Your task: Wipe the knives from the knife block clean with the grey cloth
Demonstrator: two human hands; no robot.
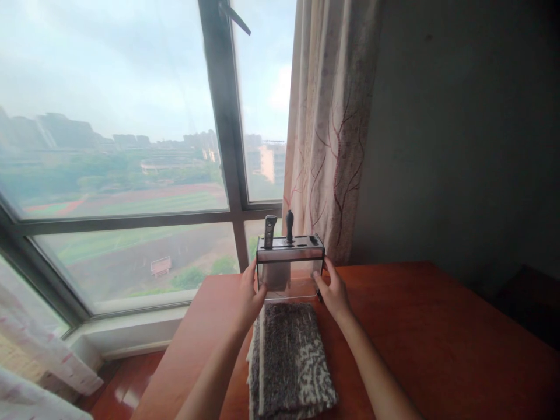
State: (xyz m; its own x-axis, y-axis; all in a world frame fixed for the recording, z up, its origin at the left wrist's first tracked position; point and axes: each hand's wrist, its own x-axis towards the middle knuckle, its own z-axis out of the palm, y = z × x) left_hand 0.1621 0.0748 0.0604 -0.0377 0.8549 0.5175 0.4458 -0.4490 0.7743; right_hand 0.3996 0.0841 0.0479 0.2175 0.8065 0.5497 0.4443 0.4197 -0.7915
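Observation:
Between my two hands is a knife block (291, 255) with a dark slotted top and a clear front panel. Two dark handles rise from its slots: a flat riveted knife handle (270, 232) on the left and a rounder black handle (289, 226) beside it. A broad blade shows through the panel below the left handle. My left hand (252, 293) grips the block's left side, thumb on the front. On the opposite side my right hand (333, 290) holds it the same way. Just nearer to me lies a folded grey and white towel (289, 361).
The reddish-brown wooden table (415, 338) extends to the right. Behind it hang a patterned curtain (324, 128) and a dark wall (464, 146). A large window (114, 146) with a sill (131, 329) stands at the left.

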